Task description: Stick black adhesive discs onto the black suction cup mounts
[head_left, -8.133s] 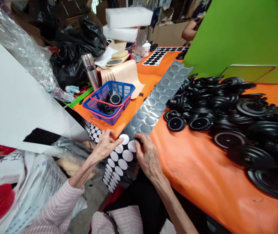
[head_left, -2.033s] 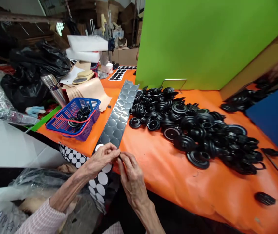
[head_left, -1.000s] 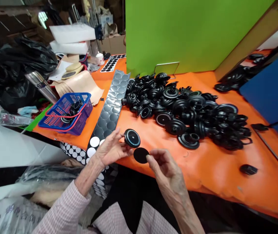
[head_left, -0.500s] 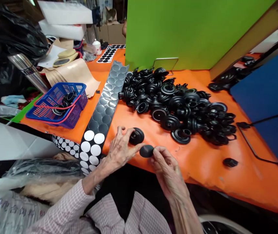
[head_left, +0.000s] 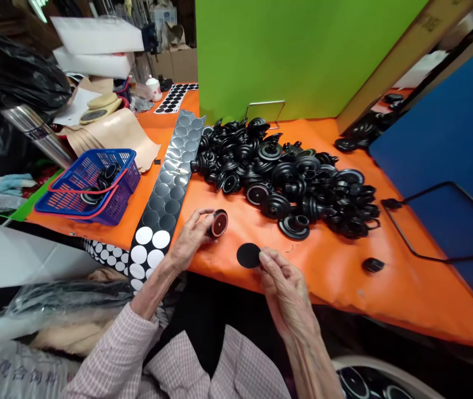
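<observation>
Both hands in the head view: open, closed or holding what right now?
Left hand: closed, holding a ring-faced round black part.
Right hand: closed, pinching a flat black disc by its edge.

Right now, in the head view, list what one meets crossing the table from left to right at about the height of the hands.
Blue basket, sticker strip, left hand, round black part, black disc, right hand, small black block.

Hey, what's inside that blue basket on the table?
The blue basket holds a few round black parts, partly overlapping; a red handle crosses them, and what lies underneath is covered.
</observation>
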Motion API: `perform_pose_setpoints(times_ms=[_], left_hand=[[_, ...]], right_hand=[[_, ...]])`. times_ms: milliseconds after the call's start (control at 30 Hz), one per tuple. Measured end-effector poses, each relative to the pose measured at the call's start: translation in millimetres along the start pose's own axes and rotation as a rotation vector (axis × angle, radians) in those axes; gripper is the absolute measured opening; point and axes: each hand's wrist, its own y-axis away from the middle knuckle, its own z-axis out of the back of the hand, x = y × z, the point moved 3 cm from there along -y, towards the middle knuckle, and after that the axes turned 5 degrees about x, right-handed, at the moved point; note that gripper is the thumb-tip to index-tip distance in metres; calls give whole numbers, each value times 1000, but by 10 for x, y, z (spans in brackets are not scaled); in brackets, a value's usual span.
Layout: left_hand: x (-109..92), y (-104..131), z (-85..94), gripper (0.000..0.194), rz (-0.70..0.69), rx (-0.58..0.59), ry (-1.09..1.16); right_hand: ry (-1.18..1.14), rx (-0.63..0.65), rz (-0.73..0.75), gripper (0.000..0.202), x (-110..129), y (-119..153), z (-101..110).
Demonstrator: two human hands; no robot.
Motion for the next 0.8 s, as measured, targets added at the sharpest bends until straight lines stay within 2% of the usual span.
perform_pose_setpoints(times_ms=[67, 133, 200, 267, 400, 800], left_hand=[[-4, 75, 20, 31, 121, 47, 270], [-4, 172, 25, 27, 159, 104, 337], [11, 267, 19, 27, 149, 164, 292], [33, 342, 16, 34, 114, 198, 244], [72, 414, 39, 47, 105, 177, 232], [75, 446, 46, 45, 104, 172, 200]], right_hand=[[19, -4, 49, 25, 19, -15, -52], [51, -3, 92, 23, 13, -40, -121], [96, -4, 132, 21, -18, -68, -191], [151, -17, 178, 20, -58, -91, -250], [248, -44, 233, 19, -125, -98, -340], [338, -51, 218, 20, -204, -64, -432]])
